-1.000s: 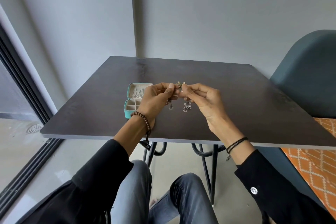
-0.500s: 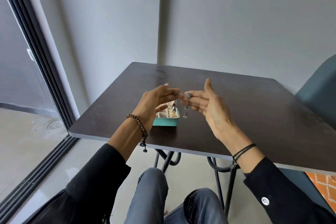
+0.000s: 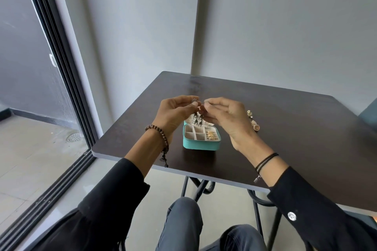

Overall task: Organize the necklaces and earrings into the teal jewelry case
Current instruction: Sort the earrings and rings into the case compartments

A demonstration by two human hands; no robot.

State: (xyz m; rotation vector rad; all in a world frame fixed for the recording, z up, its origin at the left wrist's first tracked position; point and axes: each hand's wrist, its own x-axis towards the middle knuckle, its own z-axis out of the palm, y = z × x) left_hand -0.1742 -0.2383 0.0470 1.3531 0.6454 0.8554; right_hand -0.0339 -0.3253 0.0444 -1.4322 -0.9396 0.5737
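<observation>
The teal jewelry case lies open on the dark table, its cream compartments showing; gold pieces fill the right-hand ones. My left hand and my right hand are raised just above the case's far side, fingertips nearly touching. Each pinches the top of a silver drop earring; the left earring shows above my fingers, and its dangling part hangs between the hands over the case lid. Gold earrings lie on the table right of my right hand.
The table stands in a corner of grey walls. A sliding glass door with a black frame runs along the left. Part of a teal chair shows at the right edge. My knees are under the near table edge.
My hands have come back together and dropped lower over the case, each still pinching an earring. The view has swung left, so the gold earrings on the table now show.
</observation>
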